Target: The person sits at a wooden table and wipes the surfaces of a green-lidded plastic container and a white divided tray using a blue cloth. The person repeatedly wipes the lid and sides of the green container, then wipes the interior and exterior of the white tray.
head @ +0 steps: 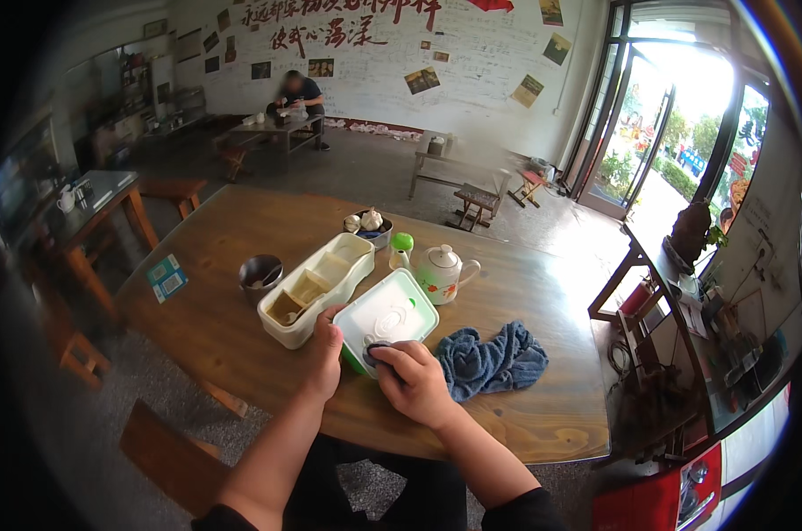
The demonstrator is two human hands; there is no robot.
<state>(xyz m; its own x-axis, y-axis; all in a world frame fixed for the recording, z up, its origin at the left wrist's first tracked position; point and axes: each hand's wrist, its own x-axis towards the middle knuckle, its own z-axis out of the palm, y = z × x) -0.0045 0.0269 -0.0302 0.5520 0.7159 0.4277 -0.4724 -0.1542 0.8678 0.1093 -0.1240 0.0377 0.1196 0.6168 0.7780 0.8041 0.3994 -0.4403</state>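
Observation:
My left hand [328, 355] grips the left edge of a green-and-white plastic container [407, 308], which is tilted above the table. Between the fingers of my right hand [411, 381] is a small dark cloth [374, 352], pressed against the container's white lid near its lower corner. To the left lies a long cream condiment box [295, 336] with several compartments, some holding brownish contents. A crumpled blue-grey towel [490, 358] rests right of my right hand. Behind the container stands a white teapot [441, 272] with a floral pattern.
A dark cup [260, 273] holds a spoon. A metal bowl [369, 229] with garlic bulbs and a green-capped jar [401, 249] stand farther back. A card with printed codes [167, 277] lies on the wooden table [208, 232]. Another person [300, 93] sits at a far table.

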